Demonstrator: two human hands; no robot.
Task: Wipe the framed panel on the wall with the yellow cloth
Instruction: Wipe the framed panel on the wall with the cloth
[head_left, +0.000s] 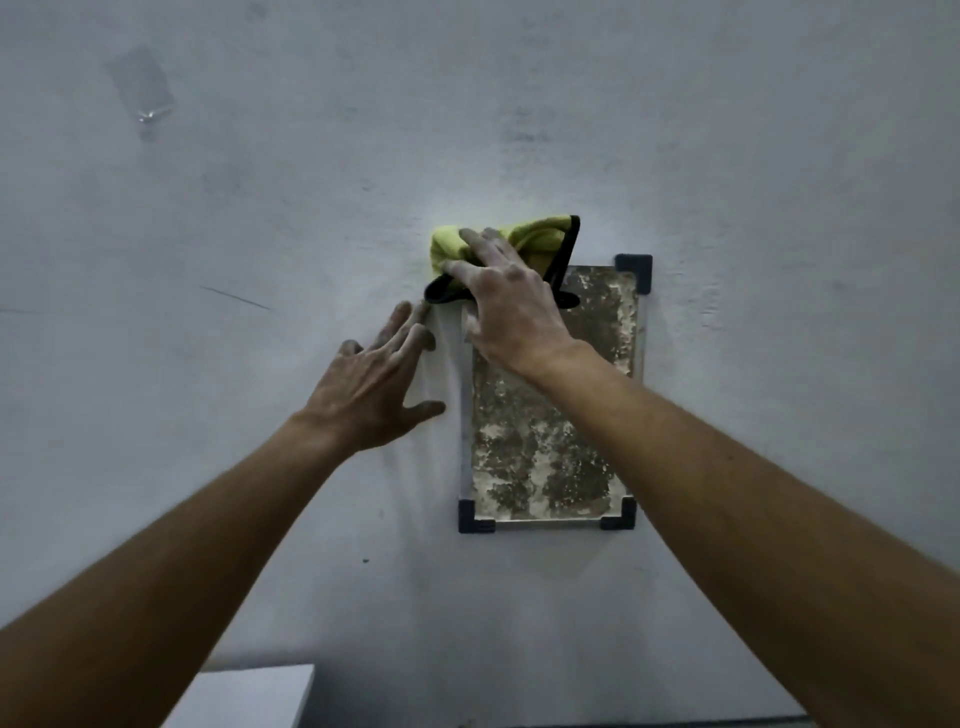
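Observation:
A framed panel (540, 457) with a mottled brown and white face and black corner brackets hangs on the grey wall. The yellow cloth (535, 239), edged in black, is bunched over the panel's top left corner. My right hand (506, 304) presses on the cloth with its fingers spread over it. My left hand (379, 384) lies flat on the wall just left of the panel, fingers apart, holding nothing. The panel's top left bracket is hidden under the cloth and hand.
A clear plastic piece with a screw (143, 85) is fixed on the wall at the upper left. A white box-like surface (249, 696) shows at the bottom edge. A thin scratch (236, 298) marks the wall left of my hands.

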